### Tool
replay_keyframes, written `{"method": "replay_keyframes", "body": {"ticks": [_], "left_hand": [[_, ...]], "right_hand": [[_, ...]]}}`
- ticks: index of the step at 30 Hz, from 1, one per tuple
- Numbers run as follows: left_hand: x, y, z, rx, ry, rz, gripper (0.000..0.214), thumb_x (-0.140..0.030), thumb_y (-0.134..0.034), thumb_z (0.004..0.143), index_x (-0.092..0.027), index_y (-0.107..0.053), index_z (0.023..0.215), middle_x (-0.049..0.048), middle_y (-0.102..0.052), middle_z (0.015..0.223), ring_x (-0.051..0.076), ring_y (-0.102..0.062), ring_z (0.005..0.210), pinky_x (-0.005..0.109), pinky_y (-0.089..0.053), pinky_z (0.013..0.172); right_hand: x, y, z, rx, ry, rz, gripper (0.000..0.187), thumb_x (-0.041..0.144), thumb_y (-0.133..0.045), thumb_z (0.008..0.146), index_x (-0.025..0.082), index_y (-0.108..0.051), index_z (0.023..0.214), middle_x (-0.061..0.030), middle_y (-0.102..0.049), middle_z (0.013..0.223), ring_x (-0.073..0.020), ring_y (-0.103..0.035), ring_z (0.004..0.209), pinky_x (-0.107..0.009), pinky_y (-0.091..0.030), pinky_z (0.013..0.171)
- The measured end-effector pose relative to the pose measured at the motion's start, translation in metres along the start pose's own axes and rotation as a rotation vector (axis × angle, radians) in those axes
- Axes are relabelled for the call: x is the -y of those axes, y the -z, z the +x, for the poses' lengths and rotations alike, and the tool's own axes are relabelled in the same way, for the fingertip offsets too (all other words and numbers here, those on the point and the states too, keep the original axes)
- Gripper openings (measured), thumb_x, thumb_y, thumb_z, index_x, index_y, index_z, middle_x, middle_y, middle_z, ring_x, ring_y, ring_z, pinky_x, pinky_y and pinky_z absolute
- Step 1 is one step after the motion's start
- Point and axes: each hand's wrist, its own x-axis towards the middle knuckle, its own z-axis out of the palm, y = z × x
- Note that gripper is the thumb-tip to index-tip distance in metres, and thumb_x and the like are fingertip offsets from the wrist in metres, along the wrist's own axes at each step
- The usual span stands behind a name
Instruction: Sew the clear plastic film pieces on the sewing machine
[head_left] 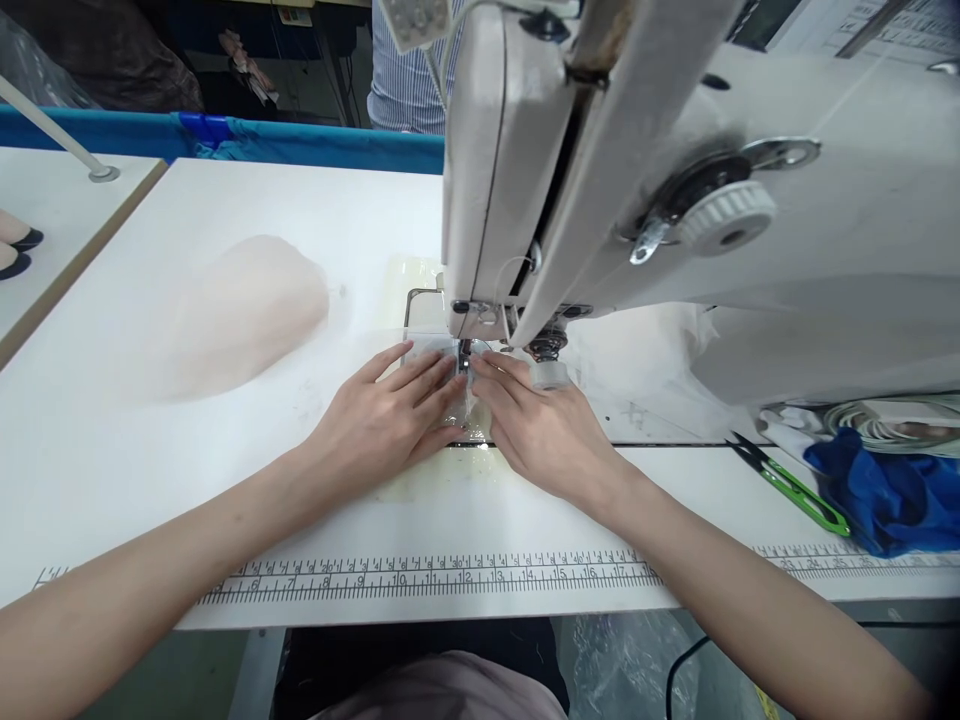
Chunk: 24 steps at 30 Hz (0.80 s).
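Left hand (pixel 382 410) — lying palm-down on the left of the needle area, fingers extended and spreading loosely, unclenched, resting over a translucent piece (pixel 455 408). Right hand (pixel 544 425) — lying to the right, fingers bending together towards the presser foot (pixel 464 356); whether they are pinching the material or only flattening it, one cannot tell. The translucent piece is sitting beneath and between the hands, at the presser foot; its outline is partly hiding under the fingers.

Lockstitch-type sewing machine (pixel 499 150), pale grey, standing above the hands and extending to the right; ridged tension knob (pixel 731 218) projecting from its near face. Bent wire guide (pixel 407 312) standing just left of the foot. Sheer beige cup-shaped piece (pixel 259 310) lying well left on the white worktable (pixel 135 480). Printed ruler scale (pixel 465 578) running along the near edge. Green-handled thread snips (pixel 799 492) lying at right, with a blue cloth (pixel 896 495) bunching beside them and a pale coil (pixel 892 420) sitting beyond. Teal cloth border (pixel 330 145) running along the far side; a person in a striped shirt (pixel 409 80) showing beyond it.
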Motion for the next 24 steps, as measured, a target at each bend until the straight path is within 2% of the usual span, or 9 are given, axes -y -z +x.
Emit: {"method": "replay_keyframes", "body": {"ticks": [4,7,12,14,17,19,22,24], "left_hand": [[0.000,0.001,-0.002,0.006,0.002,-0.007,0.045,-0.042,-0.048,0.098,-0.009,-0.060,0.126,0.0145,-0.064,0.128,0.027,-0.057,0.124,0.048,-0.045,0.107],[0.002,0.004,-0.005,-0.033,-0.028,-0.048,0.044,-0.041,-0.054,0.095,-0.009,-0.061,0.124,0.0138,-0.066,0.124,0.028,-0.061,0.119,0.046,-0.048,0.104],[0.006,0.008,-0.009,-0.153,-0.145,-0.068,0.018,-0.019,-0.060,0.091,-0.011,-0.068,0.105,0.0088,-0.074,0.107,0.021,-0.070,0.099,0.035,-0.057,0.092],[0.006,0.008,-0.008,-0.186,-0.158,-0.056,0.015,-0.013,-0.060,0.089,-0.011,-0.068,0.102,0.0081,-0.075,0.104,0.020,-0.071,0.096,0.033,-0.058,0.088],[0.002,0.007,-0.006,-0.218,-0.128,-0.078,0.016,-0.014,-0.061,0.088,-0.012,-0.066,0.103,0.0069,-0.075,0.100,0.020,-0.070,0.095,0.033,-0.057,0.085],[0.000,0.008,-0.004,-0.174,-0.050,-0.114,0.019,-0.018,-0.061,0.089,-0.013,-0.065,0.107,0.0066,-0.073,0.102,0.021,-0.069,0.095,0.033,-0.057,0.080],[0.000,0.011,0.002,-0.015,0.130,-0.185,0.029,-0.025,-0.061,0.088,-0.015,-0.063,0.115,0.0074,-0.070,0.108,0.023,-0.066,0.096,0.034,-0.055,0.073],[0.002,0.011,0.009,0.069,0.189,-0.241,0.029,-0.026,-0.059,0.088,-0.017,-0.064,0.115,0.0071,-0.068,0.107,0.023,-0.064,0.094,0.034,-0.054,0.073]], "right_hand": [[0.000,0.000,0.000,-0.004,-0.006,-0.013,0.030,0.007,-0.042,0.086,0.011,-0.062,0.109,-0.0125,-0.071,0.112,-0.0249,-0.060,0.116,-0.049,-0.040,0.109],[0.000,0.000,0.000,-0.052,-0.005,-0.015,0.027,0.009,-0.044,0.089,0.013,-0.063,0.108,-0.0098,-0.073,0.108,-0.0230,-0.063,0.108,-0.046,-0.044,0.105],[-0.001,-0.002,0.001,-0.141,0.035,-0.007,0.024,0.009,-0.048,0.091,0.015,-0.066,0.107,-0.0060,-0.074,0.103,-0.0185,-0.066,0.092,-0.037,-0.048,0.093],[-0.002,-0.003,0.003,-0.178,0.053,-0.022,0.023,0.008,-0.049,0.092,0.017,-0.067,0.102,-0.0030,-0.075,0.102,-0.0166,-0.066,0.089,-0.035,-0.047,0.091],[-0.003,-0.004,0.005,-0.221,0.055,-0.041,0.023,0.008,-0.049,0.093,0.021,-0.069,0.093,0.0023,-0.075,0.098,-0.0140,-0.065,0.086,-0.032,-0.046,0.088],[-0.004,-0.004,0.005,-0.231,0.038,-0.020,0.023,0.011,-0.050,0.094,0.022,-0.070,0.090,0.0036,-0.076,0.094,-0.0130,-0.065,0.083,-0.030,-0.047,0.084],[-0.005,-0.006,0.005,-0.249,-0.009,0.086,0.020,0.018,-0.052,0.096,0.021,-0.071,0.089,0.0020,-0.076,0.088,-0.0125,-0.066,0.079,-0.028,-0.047,0.078],[-0.006,-0.008,0.005,-0.294,-0.071,0.181,0.019,0.023,-0.055,0.095,0.021,-0.072,0.089,0.0011,-0.075,0.083,-0.0125,-0.066,0.076,-0.027,-0.047,0.074]]}}
